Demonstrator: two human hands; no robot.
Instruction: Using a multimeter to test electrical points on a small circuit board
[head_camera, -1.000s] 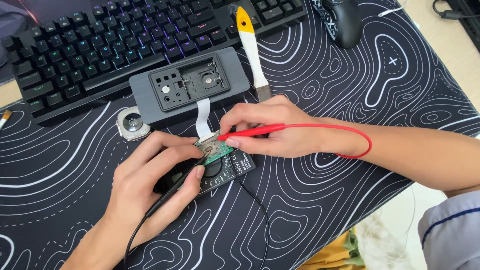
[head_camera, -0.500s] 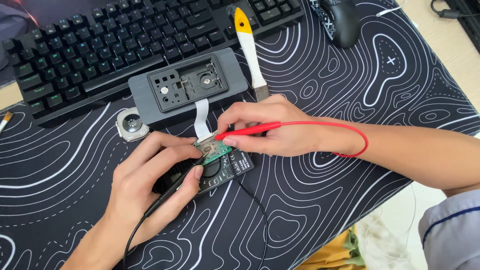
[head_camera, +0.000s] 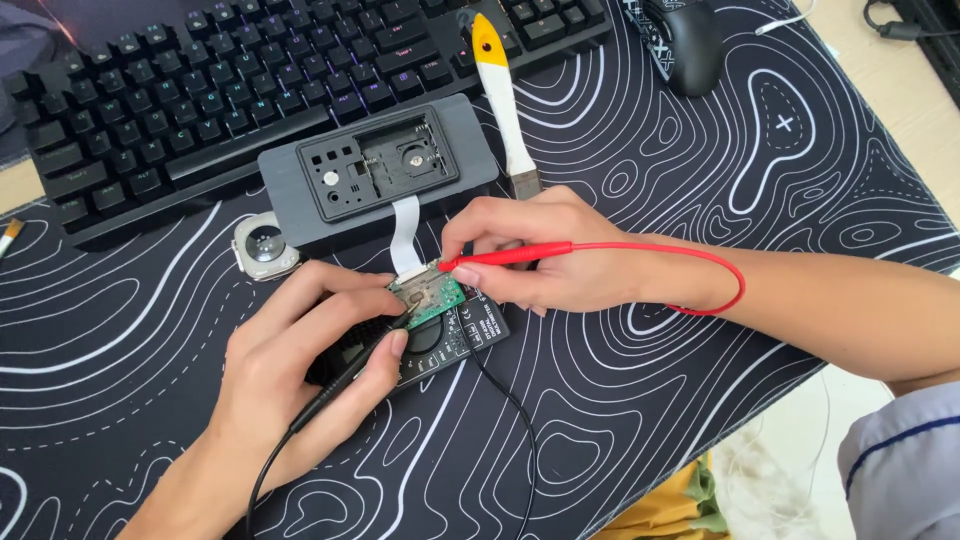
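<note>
My left hand (head_camera: 300, 375) grips a black test probe (head_camera: 345, 375), its tip on a small green circuit board (head_camera: 430, 296). The board lies on top of a black multimeter (head_camera: 455, 338). In my right hand (head_camera: 545, 250) is a red test probe (head_camera: 510, 256), whose tip touches the board's upper right edge. A red lead (head_camera: 700, 262) loops over my right wrist. A white flat ribbon cable (head_camera: 405, 235) joins the board to a grey device housing (head_camera: 375, 172) just above.
A black keyboard (head_camera: 250, 90) lies along the top of the patterned desk mat (head_camera: 650, 400). A white-and-yellow tool (head_camera: 500, 100) lies right of the housing, a black mouse (head_camera: 685, 40) at top right. A round silver part (head_camera: 265, 245) sits left of the housing.
Both hands hold their probes on the board as before; the red probe's tip has shifted slightly along the board's edge.
</note>
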